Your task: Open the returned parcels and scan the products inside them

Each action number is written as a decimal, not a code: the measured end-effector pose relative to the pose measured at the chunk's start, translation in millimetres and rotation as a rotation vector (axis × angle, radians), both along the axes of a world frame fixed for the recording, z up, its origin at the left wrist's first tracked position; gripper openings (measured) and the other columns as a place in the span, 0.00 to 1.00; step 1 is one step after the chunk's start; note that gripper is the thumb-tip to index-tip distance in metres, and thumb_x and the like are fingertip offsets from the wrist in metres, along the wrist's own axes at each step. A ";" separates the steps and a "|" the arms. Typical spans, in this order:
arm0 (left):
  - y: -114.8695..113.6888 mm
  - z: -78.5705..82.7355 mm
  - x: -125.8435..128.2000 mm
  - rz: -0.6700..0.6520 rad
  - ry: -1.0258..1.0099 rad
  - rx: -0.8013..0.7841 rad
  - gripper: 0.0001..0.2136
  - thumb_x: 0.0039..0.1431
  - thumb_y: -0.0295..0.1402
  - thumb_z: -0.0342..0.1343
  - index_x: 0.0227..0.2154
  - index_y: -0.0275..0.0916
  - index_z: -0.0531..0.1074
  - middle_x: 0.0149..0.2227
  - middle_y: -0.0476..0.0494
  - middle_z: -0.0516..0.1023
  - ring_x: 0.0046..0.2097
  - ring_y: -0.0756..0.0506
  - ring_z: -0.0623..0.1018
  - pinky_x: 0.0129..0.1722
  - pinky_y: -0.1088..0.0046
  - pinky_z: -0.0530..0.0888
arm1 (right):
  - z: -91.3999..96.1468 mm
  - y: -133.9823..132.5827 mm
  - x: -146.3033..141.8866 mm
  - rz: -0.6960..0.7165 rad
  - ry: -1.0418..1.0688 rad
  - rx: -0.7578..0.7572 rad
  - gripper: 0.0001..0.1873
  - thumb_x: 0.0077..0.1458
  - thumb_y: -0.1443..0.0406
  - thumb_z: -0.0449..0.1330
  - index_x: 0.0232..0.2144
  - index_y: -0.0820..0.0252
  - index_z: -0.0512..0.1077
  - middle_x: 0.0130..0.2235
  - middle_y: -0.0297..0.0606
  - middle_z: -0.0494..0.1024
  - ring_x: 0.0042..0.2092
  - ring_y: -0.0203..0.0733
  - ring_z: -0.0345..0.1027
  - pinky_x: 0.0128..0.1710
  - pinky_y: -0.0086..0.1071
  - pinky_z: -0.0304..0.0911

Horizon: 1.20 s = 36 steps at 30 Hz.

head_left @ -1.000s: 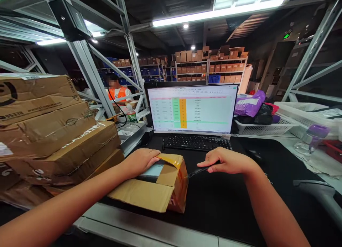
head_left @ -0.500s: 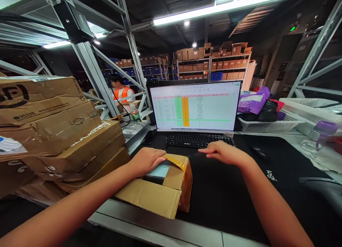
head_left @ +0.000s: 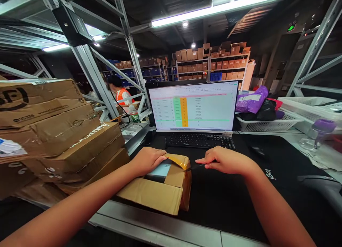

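Observation:
A small cardboard box sits on the black desk mat, its near flap folded out towards me. Through the gap in its top a pale blue item shows. My left hand presses on the far left of the box top, fingers together over the edge. Brown tape runs along the far flap and lifts a little at the right corner. Pinched in my right hand is a slim black box cutter, its tip against the box's upper right corner; most of its handle is hidden.
Large cartons are stacked at the left. Behind the box stand a keyboard and a monitor; a mouse lies to the right. A white basket holds wrapped parcels. Beyond the frame, a person in an orange vest is visible.
My right hand has come down and slightly left, bringing the box cutter to the box's right corner. The left hand stays on the box.

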<state>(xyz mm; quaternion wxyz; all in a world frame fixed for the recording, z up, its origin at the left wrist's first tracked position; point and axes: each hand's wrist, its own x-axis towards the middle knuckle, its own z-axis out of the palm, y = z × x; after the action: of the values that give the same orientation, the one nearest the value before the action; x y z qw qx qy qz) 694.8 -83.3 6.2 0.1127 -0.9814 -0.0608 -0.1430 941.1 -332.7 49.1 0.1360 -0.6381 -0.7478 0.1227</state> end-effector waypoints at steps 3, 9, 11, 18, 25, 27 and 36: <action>-1.9 0.6 1.2 0.020 -0.003 -0.022 0.28 0.73 0.46 0.34 0.48 0.36 0.78 0.45 0.36 0.84 0.43 0.40 0.83 0.43 0.65 0.77 | -0.8 -5.4 -10.2 -0.099 0.029 -0.046 0.18 0.62 0.63 0.59 0.54 0.52 0.77 0.49 0.41 0.82 0.47 0.47 0.75 0.47 0.34 0.67; -8.0 8.0 3.4 0.070 0.035 -0.104 0.28 0.73 0.44 0.33 0.44 0.39 0.79 0.41 0.40 0.84 0.42 0.42 0.82 0.41 0.68 0.74 | -3.8 -10.0 -0.6 -0.277 0.010 -0.048 0.18 0.60 0.65 0.60 0.51 0.50 0.79 0.48 0.40 0.83 0.46 0.51 0.77 0.44 0.36 0.70; -11.5 9.9 3.5 0.088 0.033 -0.136 0.28 0.73 0.43 0.31 0.40 0.40 0.79 0.38 0.42 0.84 0.40 0.43 0.82 0.39 0.70 0.72 | -5.1 -7.4 15.2 -0.405 -0.037 -0.052 0.17 0.58 0.66 0.61 0.49 0.54 0.80 0.48 0.44 0.83 0.45 0.53 0.78 0.43 0.38 0.70; -20.7 36.6 -10.0 0.419 0.185 -0.130 0.22 0.72 0.41 0.38 0.57 0.35 0.69 0.45 0.31 0.82 0.47 0.35 0.82 0.45 0.61 0.74 | 1.7 -16.9 39.8 -0.108 0.090 0.043 0.22 0.64 0.54 0.56 0.57 0.48 0.74 0.48 0.38 0.82 0.45 0.46 0.75 0.46 0.36 0.68; -21.5 81.7 -37.1 0.924 0.321 -0.777 0.27 0.67 0.38 0.42 0.61 0.19 0.55 0.28 0.28 0.82 0.27 0.37 0.82 0.28 0.67 0.77 | -2.5 -20.3 34.8 -0.235 -0.083 0.350 0.24 0.67 0.52 0.51 0.60 0.48 0.70 0.49 0.42 0.80 0.47 0.49 0.74 0.47 0.42 0.68; -15.6 78.9 -39.9 0.981 0.291 -0.906 0.26 0.67 0.38 0.39 0.57 0.17 0.60 0.19 0.33 0.77 0.21 0.39 0.79 0.25 0.68 0.77 | -6.5 -17.2 11.9 -0.279 -0.156 0.482 0.24 0.68 0.54 0.50 0.61 0.47 0.69 0.48 0.43 0.80 0.44 0.48 0.75 0.41 0.39 0.69; 2.0 63.7 -45.0 0.919 0.221 -0.963 0.25 0.69 0.39 0.39 0.51 0.20 0.70 0.14 0.39 0.73 0.19 0.41 0.77 0.24 0.71 0.76 | -79.1 21.3 -132.7 0.023 -0.637 0.758 0.29 0.55 0.76 0.52 0.58 0.61 0.71 0.31 0.40 0.77 0.29 0.39 0.65 0.27 0.36 0.52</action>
<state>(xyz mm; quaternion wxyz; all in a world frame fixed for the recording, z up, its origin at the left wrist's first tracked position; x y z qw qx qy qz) 649.8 -81.3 69.9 -0.2826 -0.8054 -0.5172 0.0635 808.4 -311.4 -30.0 0.1217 -0.5412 -0.7513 -0.3576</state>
